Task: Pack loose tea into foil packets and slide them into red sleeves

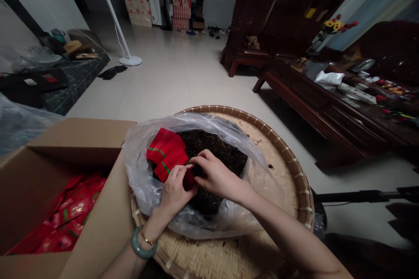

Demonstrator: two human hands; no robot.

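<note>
Pinched in my left hand is a small red packet, held upright with its mouth toward my right hand. My right hand is closed at that mouth, fingertips and thumb around a little dark dried leaf that looks like loose tea. Below both hands lies a heap of dark dried leaves inside a clear plastic bag. A fanned stack of flat red packets with green marks rests on the heap, just beyond my left hand. The lower part of the held packet is hidden by my fingers.
The bag stands on a round woven bamboo tray with scattered leaf bits. To the left, an open cardboard box holds many red packets. A white fan, a dark wooden table and stacked boxes stand farther off.
</note>
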